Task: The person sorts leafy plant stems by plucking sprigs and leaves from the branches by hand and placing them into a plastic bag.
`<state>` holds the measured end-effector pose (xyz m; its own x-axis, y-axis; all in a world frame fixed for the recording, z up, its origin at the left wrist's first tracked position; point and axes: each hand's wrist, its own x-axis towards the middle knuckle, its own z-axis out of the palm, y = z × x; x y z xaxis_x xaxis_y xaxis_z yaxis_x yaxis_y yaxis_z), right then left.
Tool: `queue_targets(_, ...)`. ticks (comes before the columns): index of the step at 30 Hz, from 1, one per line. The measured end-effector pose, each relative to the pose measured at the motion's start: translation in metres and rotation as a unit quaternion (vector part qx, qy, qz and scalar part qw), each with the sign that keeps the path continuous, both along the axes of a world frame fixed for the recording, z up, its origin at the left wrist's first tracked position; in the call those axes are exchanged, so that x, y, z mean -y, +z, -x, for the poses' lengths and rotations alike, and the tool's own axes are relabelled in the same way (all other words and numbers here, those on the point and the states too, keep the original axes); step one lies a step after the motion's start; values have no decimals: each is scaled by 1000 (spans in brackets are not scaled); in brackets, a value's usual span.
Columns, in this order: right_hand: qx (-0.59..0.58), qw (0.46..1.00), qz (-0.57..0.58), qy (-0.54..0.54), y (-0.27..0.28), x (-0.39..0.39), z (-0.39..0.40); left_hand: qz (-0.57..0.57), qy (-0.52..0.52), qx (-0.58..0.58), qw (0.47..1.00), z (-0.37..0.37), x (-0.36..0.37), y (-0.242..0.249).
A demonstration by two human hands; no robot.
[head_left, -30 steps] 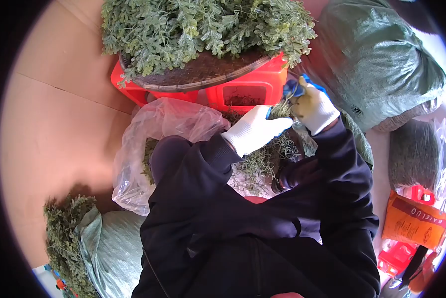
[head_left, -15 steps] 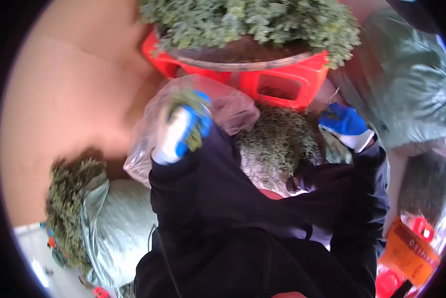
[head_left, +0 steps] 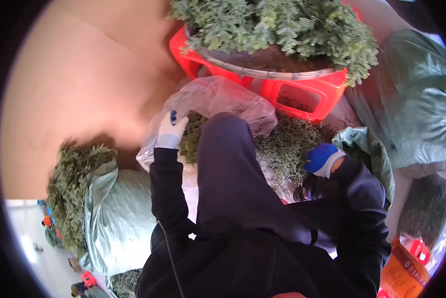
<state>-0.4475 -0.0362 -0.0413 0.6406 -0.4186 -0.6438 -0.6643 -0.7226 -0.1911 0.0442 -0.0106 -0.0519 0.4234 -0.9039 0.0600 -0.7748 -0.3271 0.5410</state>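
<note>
My left hand [head_left: 172, 128], in a white glove with blue on the fingers, is at the clear plastic bag [head_left: 210, 94]. Thumb and fingers are apart, and green plant sprigs [head_left: 190, 136] lie right beside it in the bag, partly behind my knee. My right hand [head_left: 323, 159], in a blue and white glove, is closed at the right edge of a pile of thin grey-green stems [head_left: 287, 144] on the floor. Its fingertips are hidden, so what they hold cannot be made out.
Ahead, red plastic stools [head_left: 302, 94] carry a wide round tray [head_left: 277, 72] heaped with leafy sprigs [head_left: 282, 25]. A pale green sack [head_left: 121, 218] with foliage stands at left. Another large sack [head_left: 411, 99] is at right, with an open sack [head_left: 377, 149] near my right hand.
My left hand, which held a bunch of sprigs, has moved to the bag, and sprigs now lie beside it. My right hand has lowered to the stem pile. The view has shifted.
</note>
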Motion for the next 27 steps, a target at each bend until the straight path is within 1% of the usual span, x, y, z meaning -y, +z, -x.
queue_targets(1,56,995,2,82,8,3,4,43,-25,-39,998,13,8,19)
queue_targets(2,110,993,-22,48,-8,6,9,85,-52,-81,992,27,19,33)
queue_targets(3,114,993,-35,7,-11,7,12,128,-81,-125,981,43,31,48)
queue_targets(4,120,991,-48,-35,-13,8,15,139,-104,-170,970,65,45,66)
queue_targets(5,79,992,-54,-79,-4,9,9,149,-125,-215,957,87,56,81)
queue_targets(6,74,992,-48,-87,-4,9,10,161,-165,-240,943,106,71,90)
queue_targets(7,69,992,-42,-95,-4,9,11,206,-213,-248,922,132,84,97)
queue_targets(9,12,991,-20,-134,31,6,0,125,-267,-290,910,186,99,130)
queue_targets(10,45,992,21,-119,14,4,7,108,-298,-281,906,205,113,129)
queue_targets(11,21,993,-9,-114,16,6,6,90,-328,-271,900,222,129,127)
queue_targets(13,-29,991,-68,-108,23,13,4,130,-382,-185,896,259,159,116)
queue_targets(15,-1,994,-54,-97,25,17,7,233,-397,-87,883,294,173,109)
queue_targets(16,12,994,-49,-94,26,17,10,234,-395,-46,887,310,180,109)
queue_targets(17,21,992,-39,-115,27,18,12,233,-399,-24,886,325,184,112)
queue_targets(19,39,987,-22,-154,27,20,13,309,-399,75,860,351,193,115)
queue_targets(21,90,985,6,-146,26,24,18,318,-406,132,847,370,199,119)
queue_targets(23,158,977,23,-139,23,31,24,314,-433,203,820,383,208,119)
queue_targets(24,168,968,36,-184,34,31,26,371,-413,244,796,385,213,114)
queue_targets(26,227,954,78,-178,27,37,41,271,-426,220,835,379,223,118)
queue_targets(27,258,945,98,-176,34,40,40,220,-432,209,849,371,229,121)
